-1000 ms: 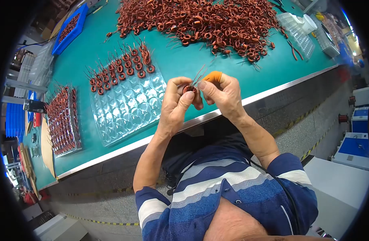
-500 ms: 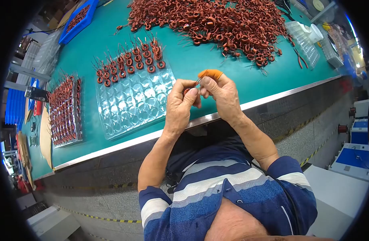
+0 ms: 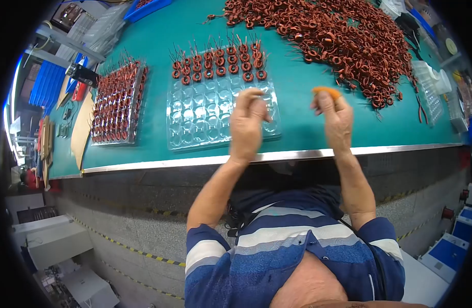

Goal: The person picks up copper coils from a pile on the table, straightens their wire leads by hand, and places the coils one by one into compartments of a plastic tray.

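Observation:
My left hand (image 3: 248, 123) is over the right part of a clear plastic tray (image 3: 192, 141), its fingers curled in and slightly blurred. Whatever they hold is hidden. Copper-wound ring coils (image 3: 220, 60) fill the tray's back rows, their wire leads pointing up; round pockets show in front. To the right, my right hand (image 3: 336, 115) is above the green table with thumb and fingers together. An orange cover (image 3: 326, 92) is on one of its fingers. I cannot make out anything in that pinch.
A big heap of loose coils (image 3: 344, 46) covers the back right. At the left stands a filled stack of coil trays (image 3: 115, 105). Pliers (image 3: 422, 109) and more clear trays (image 3: 428, 87) lie at the right. A metal strip (image 3: 292, 155) edges the green table (image 3: 300, 128).
My hands, together around a coil and its leads before, are now apart. The left hand has moved over the tray, the right towards the heap. The camera view has shifted.

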The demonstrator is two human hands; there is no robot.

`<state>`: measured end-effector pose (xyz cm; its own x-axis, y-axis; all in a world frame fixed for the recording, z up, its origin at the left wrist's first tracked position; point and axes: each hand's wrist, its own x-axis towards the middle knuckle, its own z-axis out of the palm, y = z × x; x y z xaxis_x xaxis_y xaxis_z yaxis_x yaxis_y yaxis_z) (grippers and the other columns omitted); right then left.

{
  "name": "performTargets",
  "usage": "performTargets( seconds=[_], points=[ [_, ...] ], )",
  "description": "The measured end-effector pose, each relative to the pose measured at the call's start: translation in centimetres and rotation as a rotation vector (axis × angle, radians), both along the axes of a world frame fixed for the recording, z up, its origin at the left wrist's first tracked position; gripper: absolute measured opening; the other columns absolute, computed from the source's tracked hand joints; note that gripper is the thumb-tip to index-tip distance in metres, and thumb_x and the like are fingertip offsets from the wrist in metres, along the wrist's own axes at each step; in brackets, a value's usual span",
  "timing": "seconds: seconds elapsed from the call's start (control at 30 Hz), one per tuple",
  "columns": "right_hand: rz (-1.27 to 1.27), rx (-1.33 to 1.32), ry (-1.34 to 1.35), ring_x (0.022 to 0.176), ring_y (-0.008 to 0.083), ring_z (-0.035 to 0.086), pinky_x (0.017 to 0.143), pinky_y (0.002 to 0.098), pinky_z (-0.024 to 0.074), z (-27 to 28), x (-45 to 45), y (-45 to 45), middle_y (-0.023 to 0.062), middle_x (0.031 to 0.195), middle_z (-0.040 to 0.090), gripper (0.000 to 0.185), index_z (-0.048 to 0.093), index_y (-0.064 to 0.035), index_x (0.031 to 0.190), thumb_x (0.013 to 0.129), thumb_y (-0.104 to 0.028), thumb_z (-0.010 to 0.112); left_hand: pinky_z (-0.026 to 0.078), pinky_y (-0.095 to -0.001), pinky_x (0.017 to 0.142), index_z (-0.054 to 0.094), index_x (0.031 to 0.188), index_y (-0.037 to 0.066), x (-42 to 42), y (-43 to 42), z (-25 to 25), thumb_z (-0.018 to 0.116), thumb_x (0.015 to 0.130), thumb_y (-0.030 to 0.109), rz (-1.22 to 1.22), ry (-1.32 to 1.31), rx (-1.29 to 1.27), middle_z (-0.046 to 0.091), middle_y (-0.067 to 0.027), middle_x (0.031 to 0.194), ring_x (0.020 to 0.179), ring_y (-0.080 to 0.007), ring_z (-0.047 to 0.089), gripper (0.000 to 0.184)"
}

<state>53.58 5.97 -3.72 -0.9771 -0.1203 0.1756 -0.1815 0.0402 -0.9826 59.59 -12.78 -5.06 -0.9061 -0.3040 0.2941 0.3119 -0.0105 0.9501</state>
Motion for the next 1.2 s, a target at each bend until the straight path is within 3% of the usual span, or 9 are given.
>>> performTargets(
  seconds=[0.13,0.2,0.4,0.73,0.77,0.83,0.87,0.93,1.2],
  points=[
    [-0.312,0.809,0.614,0.1,0.0326,0.057,0.086,0.0396,0.0483,-2.0,-5.5,7.1,0.019,0.115,0.056,0.035,0.059,0.0071,0.113,0.09,-0.018,0.065,0.045,-0.0249,0.072,0.062,0.1,0.005,0.0,-9.3,0.5,0.057,0.097,0.014,0.342,-0.083,-0.195,0.061,-0.002,0.079,0.074,-0.0101,0.055,0.011],
    [-0.327,1.008,0.67,0.103,0.0355,0.056,0.092,0.0418,0.0454,-4.6,-7.7,10.4,0.0184,0.114,0.057,0.036,0.059,0.0065,0.114,0.086,-0.015,0.068,0.045,-0.025,0.074,0.065,0.099,0.004,-0.4,-13.9,-0.1,0.061,0.095,0.015,0.503,-0.088,-0.406,0.064,-0.0024,0.083,0.077,-0.0107,0.056,0.012],
    [-0.215,1.111,0.502,0.102,0.036,0.056,0.089,0.0403,0.0469,-4.9,-7.7,10.4,0.0197,0.112,0.058,0.035,0.058,0.006,0.114,0.087,-0.014,0.067,0.048,-0.0275,0.075,0.071,0.095,0.0,-2.7,-21.2,-0.9,0.067,0.087,0.011,0.611,-0.133,-0.608,0.068,-0.0052,0.087,0.08,-0.0132,0.062,0.014],
    [-0.274,0.941,0.671,0.09,0.0344,0.06,0.079,0.0422,0.049,-5.1,-9.1,8.6,0.0184,0.098,0.061,0.032,0.059,0.0051,0.105,0.085,-0.018,0.069,0.049,-0.0311,0.074,0.072,0.091,0.003,-5.3,-25.0,-4.2,0.069,0.083,0.013,0.535,-0.25,-0.712,0.068,-0.0094,0.089,0.08,-0.0183,0.063,0.013],
    [-0.287,0.933,0.683,0.089,0.0344,0.061,0.078,0.0422,0.0491,-4.9,-9.1,9.3,0.0185,0.097,0.061,0.032,0.06,0.0048,0.105,0.085,-0.018,0.069,0.049,-0.0339,0.075,0.071,0.09,0.003,-5.4,-24.8,-3.7,0.069,0.083,0.013,0.549,-0.186,-0.893,0.067,-0.011,0.088,0.08,-0.0222,0.063,0.013],
    [-0.266,0.963,0.547,0.087,0.0329,0.062,0.076,0.04,0.0502,-5.0,-9.8,10.0,0.0179,0.097,0.062,0.035,0.061,0.0032,0.11,0.084,-0.019,0.07,0.047,-0.0365,0.081,0.069,0.09,0.0,-5.3,-24.1,-3.1,0.068,0.084,0.017,0.628,-0.17,-1.011,0.065,-0.0138,0.09,0.09,-0.0256,0.06,0.018],
    [-0.264,0.748,0.471,0.08,0.0275,0.064,0.072,0.0366,0.0512,-4.6,-9.8,10.1,0.0147,0.091,0.065,0.033,0.063,0.0035,0.109,0.084,-0.016,0.069,0.046,-0.0373,0.083,0.067,0.099,-0.002,-5.3,-23.7,-2.5,0.067,0.086,0.021,0.672,-0.186,-1.026,0.064,-0.0143,0.096,0.092,-0.0264,0.059,0.026],
    [-0.281,0.367,0.125,0.078,0.013,0.067,0.073,0.0263,0.0532,-1.8,-8.5,9.4,0.0098,0.087,0.071,0.03,0.065,0.0041,0.109,0.085,-0.013,0.068,0.047,-0.0355,0.083,0.064,0.107,-0.001,-4.7,-20.6,-0.8,0.066,0.089,0.022,0.703,-0.096,-0.914,0.063,-0.0114,0.098,0.095,-0.023,0.059,0.03],
    [-0.202,-0.039,0.117,0.084,0.0145,0.067,0.077,0.0259,0.0541,0.8,-5.8,5.7,0.0109,0.091,0.071,0.029,0.063,0.0058,0.11,0.089,-0.014,0.068,0.051,-0.0283,0.08,0.058,0.114,-0.001,-5.1,-3.7,1.8,0.058,0.095,0.01,-0.005,-0.086,-0.249,0.064,-0.009,0.102,0.086,-0.0148,0.062,0.022]
  ],
)
